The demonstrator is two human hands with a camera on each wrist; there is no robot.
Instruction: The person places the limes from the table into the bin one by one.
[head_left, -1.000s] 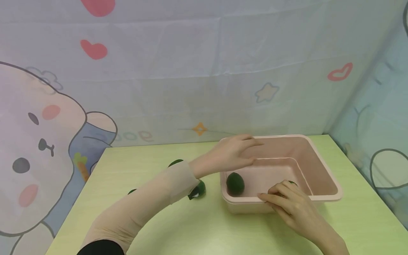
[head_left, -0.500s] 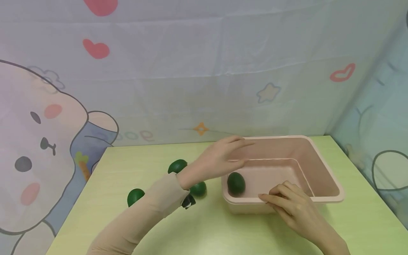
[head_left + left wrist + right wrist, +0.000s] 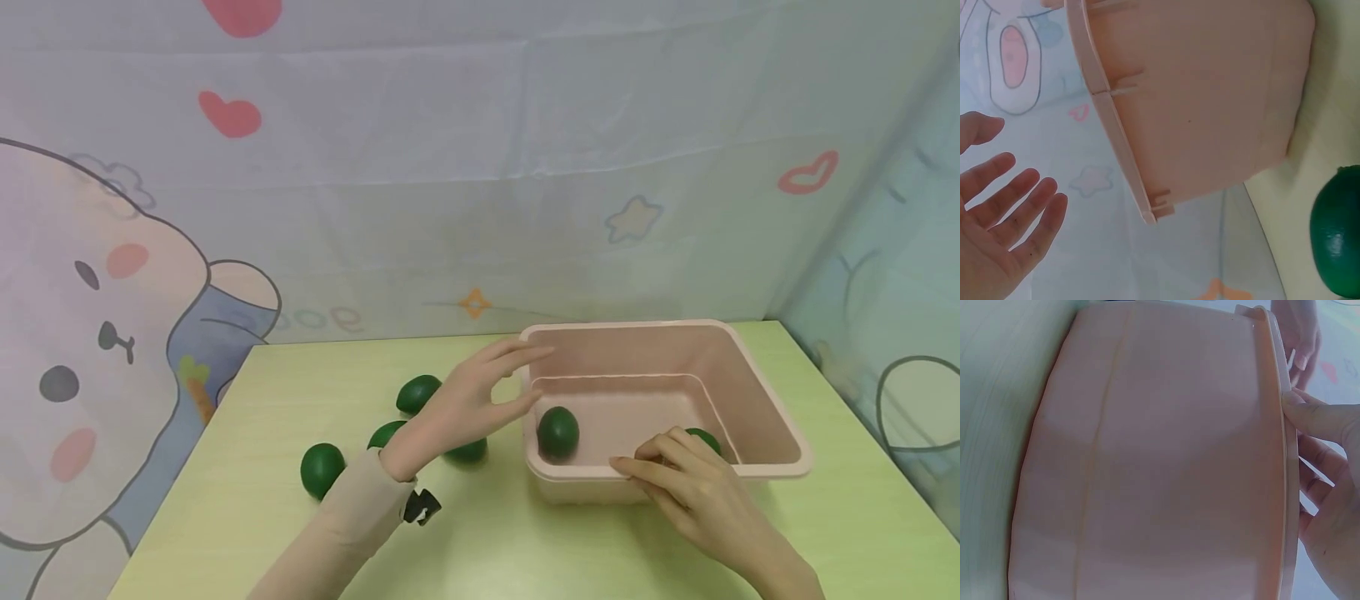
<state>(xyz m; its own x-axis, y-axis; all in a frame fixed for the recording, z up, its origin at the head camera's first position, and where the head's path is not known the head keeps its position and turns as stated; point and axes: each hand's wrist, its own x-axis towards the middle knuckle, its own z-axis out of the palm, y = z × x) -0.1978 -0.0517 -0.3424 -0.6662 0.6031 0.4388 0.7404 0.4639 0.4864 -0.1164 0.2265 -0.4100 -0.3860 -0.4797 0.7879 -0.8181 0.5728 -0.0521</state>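
Note:
My left hand [image 3: 467,398] is held over the left edge of a pink plastic bin [image 3: 570,472], fingers spread and nothing in them. The left wrist view shows that hand [image 3: 1013,222] apart from the bin's rim. My right hand [image 3: 693,487] holds the bin's front rim; in the right wrist view the thumb [image 3: 1313,415] lies on the near side and the fingers go behind the rim. Inside the bin, a dark green oval fruit [image 3: 558,433] sits at the front left. Another green fruit [image 3: 705,438] is partly hidden behind my right hand.
Left of the bin, several similar fruits lie on the light green table [image 3: 495,550]: one far left [image 3: 322,470], one at the back [image 3: 417,393], others partly covered by my left arm. A printed cloth [image 3: 420,217] hangs behind the table.
My left hand has drawn back leftward from over the bin toward its left edge. More of the fruits on the table are uncovered. My right hand stays on the rim.

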